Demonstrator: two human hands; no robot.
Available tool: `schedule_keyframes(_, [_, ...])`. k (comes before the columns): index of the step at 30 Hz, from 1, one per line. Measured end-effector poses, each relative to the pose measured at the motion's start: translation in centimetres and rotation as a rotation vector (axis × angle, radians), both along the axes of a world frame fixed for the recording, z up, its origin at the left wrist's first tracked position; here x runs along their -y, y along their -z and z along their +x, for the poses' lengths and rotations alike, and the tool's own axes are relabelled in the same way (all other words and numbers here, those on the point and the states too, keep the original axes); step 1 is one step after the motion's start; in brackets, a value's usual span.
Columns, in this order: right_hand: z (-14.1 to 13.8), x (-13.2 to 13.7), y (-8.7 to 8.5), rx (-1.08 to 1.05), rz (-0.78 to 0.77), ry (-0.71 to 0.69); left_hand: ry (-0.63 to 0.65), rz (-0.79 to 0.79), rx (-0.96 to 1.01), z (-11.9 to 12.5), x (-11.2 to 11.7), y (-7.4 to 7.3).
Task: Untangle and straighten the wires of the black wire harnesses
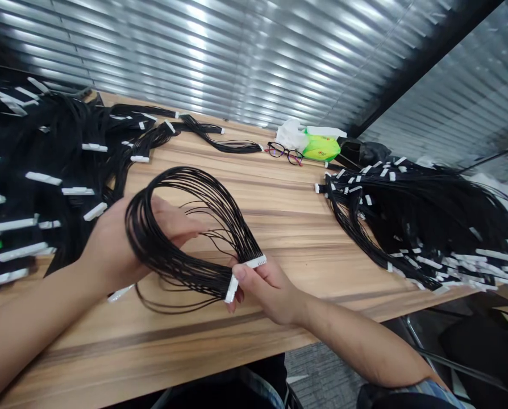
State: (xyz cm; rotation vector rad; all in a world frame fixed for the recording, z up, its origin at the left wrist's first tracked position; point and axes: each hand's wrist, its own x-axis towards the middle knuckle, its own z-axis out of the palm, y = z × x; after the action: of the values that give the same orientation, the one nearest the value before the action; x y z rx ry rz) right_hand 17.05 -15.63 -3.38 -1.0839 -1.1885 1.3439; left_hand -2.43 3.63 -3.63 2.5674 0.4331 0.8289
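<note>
A bundle of thin black wires, a wire harness, is bent into a loop above the table. Both its white connectors, one end and the other, meet at my right hand, which pinches them between thumb and fingers. My left hand is at the loop's left bend, fingers stretched out to the right, with wires crossing in front of it. Its palm is partly hidden by the wires. A few strands hang loose below and inside the loop.
A large heap of black harnesses with white connectors covers the table's left side. Another pile lies on the right. Along the back are single harnesses, eyeglasses and a green tissue pack. The wooden table's front edge is close.
</note>
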Motion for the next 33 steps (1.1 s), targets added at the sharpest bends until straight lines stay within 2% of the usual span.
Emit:
schedule_keyframes(2, [0.1,0.0,0.0,0.043,0.025,-0.009,0.122,0.036,0.033,1.4,-0.1,0.0])
schedule_keyframes(5, [0.2,0.0,0.0,0.063,0.014,-0.098,0.256,0.045,0.122,2.2,0.2,-0.5])
schedule_keyframes(9, [0.4,0.1,0.0,0.061,-0.008,-0.232,0.375,0.009,0.155,2.3,0.3,-0.9])
schedule_keyframes(14, [0.5,0.1,0.0,-0.001,0.005,-0.317,0.527,-0.028,0.133,2.3,0.3,-0.7])
schedule_keyframes(17, [0.7,0.0,-0.1,0.016,0.054,-0.389,0.594,-0.075,0.105,2.2,0.9,-1.4])
schedule_keyframes(20, [0.8,-0.2,-0.2,0.061,0.109,-0.429,0.614,-0.115,0.140,2.0,1.6,-2.2])
schedule_keyframes(23, [0.8,-0.2,-0.2,-0.007,0.062,-0.412,0.572,-0.176,0.212,2.2,2.2,-2.3])
schedule_keyframes(26, [0.7,-0.1,0.1,-0.079,0.018,-0.406,0.579,-0.267,0.186,2.8,2.4,-1.7])
schedule_keyframes(30, [0.6,-0.1,0.5,-0.056,0.057,-0.402,0.634,-0.355,0.060,3.3,2.6,-0.7])
schedule_keyframes(33, [0.5,-0.1,0.5,-0.031,0.044,-0.401,0.630,-0.376,0.023,3.3,2.6,-0.3])
